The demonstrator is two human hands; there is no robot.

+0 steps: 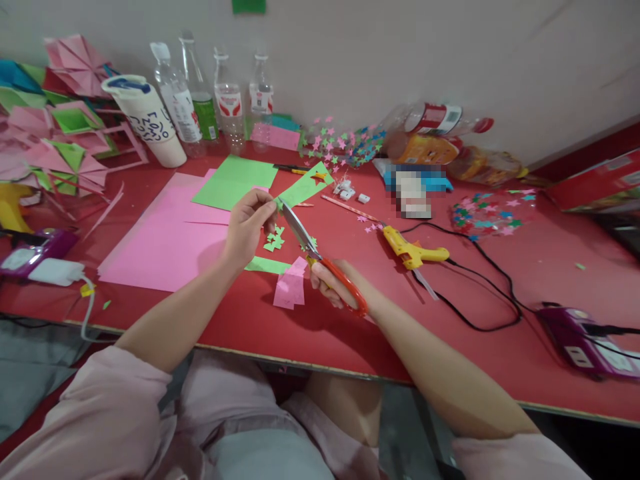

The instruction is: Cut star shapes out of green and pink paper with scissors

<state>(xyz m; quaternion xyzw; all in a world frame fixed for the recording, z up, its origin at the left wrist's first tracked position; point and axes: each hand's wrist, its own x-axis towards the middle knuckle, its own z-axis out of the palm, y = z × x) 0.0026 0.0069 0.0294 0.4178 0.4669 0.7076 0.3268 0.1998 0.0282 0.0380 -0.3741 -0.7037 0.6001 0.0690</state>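
My left hand [249, 223] pinches a small green paper piece [279, 202] between thumb and forefinger. My right hand [327, 283] grips orange-handled scissors [302, 233], whose blade tips meet the paper at my left fingertips. Beneath the hands lie small green paper cutouts [274, 239], a narrow green strip [267, 265] and a marked pink paper piece [290, 285]. Just behind the scissors' tips is a wider green paper strip [306, 188]. A green sheet [235, 181] and large pink sheets [155, 240] lie to the left.
On the red table [240, 320], a yellow glue gun [413, 250] with a black cord lies to the right. Bags of paper stars [493, 212] sit farther back. A white cup [145, 120] and several bottles [230, 103] stand along the wall. Folded paper crafts [55, 127] fill the left.
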